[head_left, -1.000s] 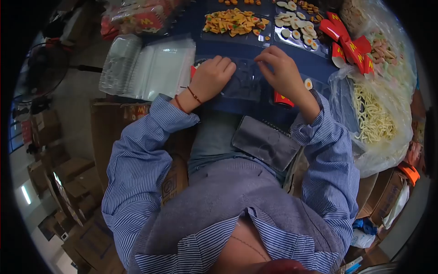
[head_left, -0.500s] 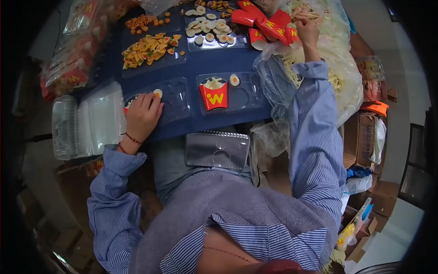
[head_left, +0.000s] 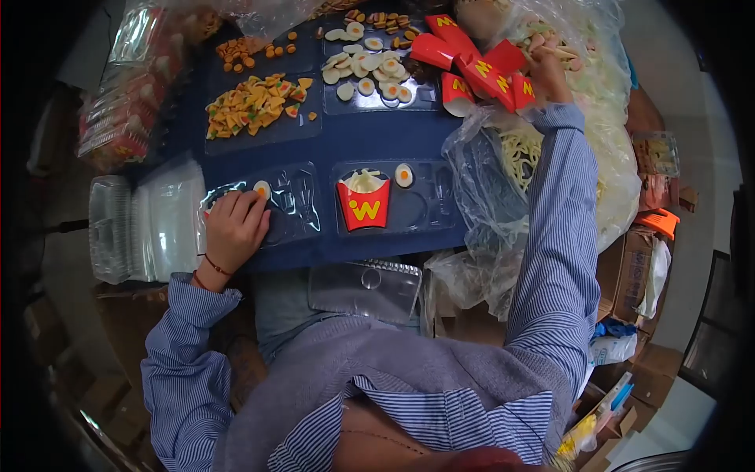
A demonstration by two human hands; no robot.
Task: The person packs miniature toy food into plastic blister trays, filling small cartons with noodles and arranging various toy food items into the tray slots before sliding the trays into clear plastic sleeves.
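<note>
Plastic tray (head_left: 303,211) partly under left hand (head_left: 234,230), fingers together, right hand (head_left: 551,79) among pink pieces (head_left: 541,36), both grips unclear

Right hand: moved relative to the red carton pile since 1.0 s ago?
Yes. It was left of the red carton pile, over the near trays; now the right hand is on the pile's right side, at the pink and pale pieces.

Brown cardboard boxes (head_left: 657,358) beside a pale grey floor (head_left: 676,417), dim blurred surroundings at left.
</note>
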